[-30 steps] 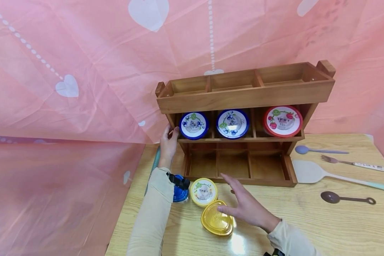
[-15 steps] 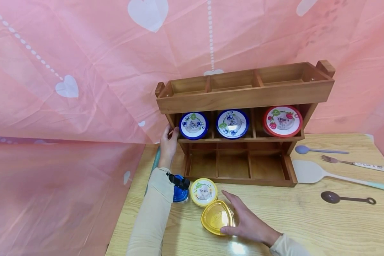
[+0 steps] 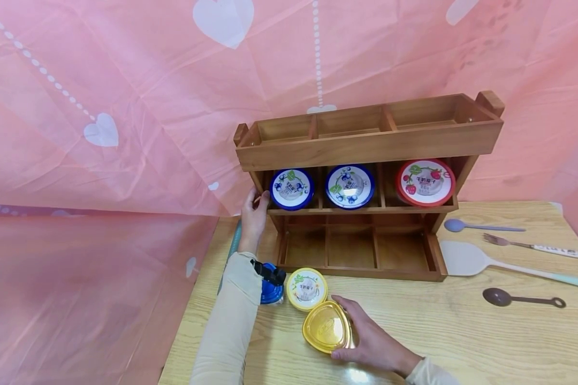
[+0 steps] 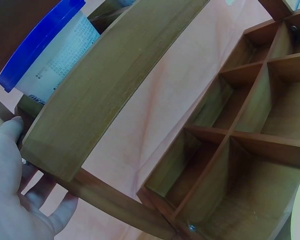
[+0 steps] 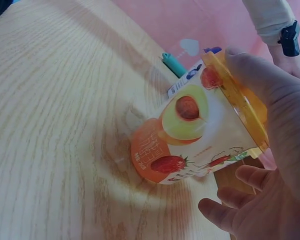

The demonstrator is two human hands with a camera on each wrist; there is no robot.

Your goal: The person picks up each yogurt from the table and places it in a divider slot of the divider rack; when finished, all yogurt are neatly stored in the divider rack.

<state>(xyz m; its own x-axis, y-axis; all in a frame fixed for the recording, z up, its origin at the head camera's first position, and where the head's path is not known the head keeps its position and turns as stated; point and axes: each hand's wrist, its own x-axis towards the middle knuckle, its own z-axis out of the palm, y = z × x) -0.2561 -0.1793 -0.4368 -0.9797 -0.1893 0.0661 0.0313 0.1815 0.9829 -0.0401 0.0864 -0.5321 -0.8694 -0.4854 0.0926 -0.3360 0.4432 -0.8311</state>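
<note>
My left hand (image 3: 253, 222) grips the left side of a tiered wooden rack (image 3: 366, 147); in the left wrist view its thumb and fingers lie on either side of the wood. Beside it a blue-lidded tub (image 4: 60, 52) sits in the middle tier. My right hand (image 3: 373, 339) curves around the right side of a tub with a translucent yellow lid (image 3: 325, 327). Seen from the right wrist, that tub (image 5: 185, 130) shows peach and strawberry prints on its wall. The thumb is at its lid, and the other fingers are spread, with a gap to the tub.
Another blue-lidded tub (image 3: 350, 186) and a red-lidded one (image 3: 426, 182) share the middle tier. A yellow-rimmed tub (image 3: 307, 289) and a blue lid (image 3: 271, 291) stand in front. Right of the rack lie a blue spoon (image 3: 455, 225), fork (image 3: 498, 239), spatula (image 3: 464, 258) and brown spoon (image 3: 498, 297).
My right hand has come down from above the yellow-lidded tub to its right side, the thumb moving toward the front. The left hand stays on the rack.
</note>
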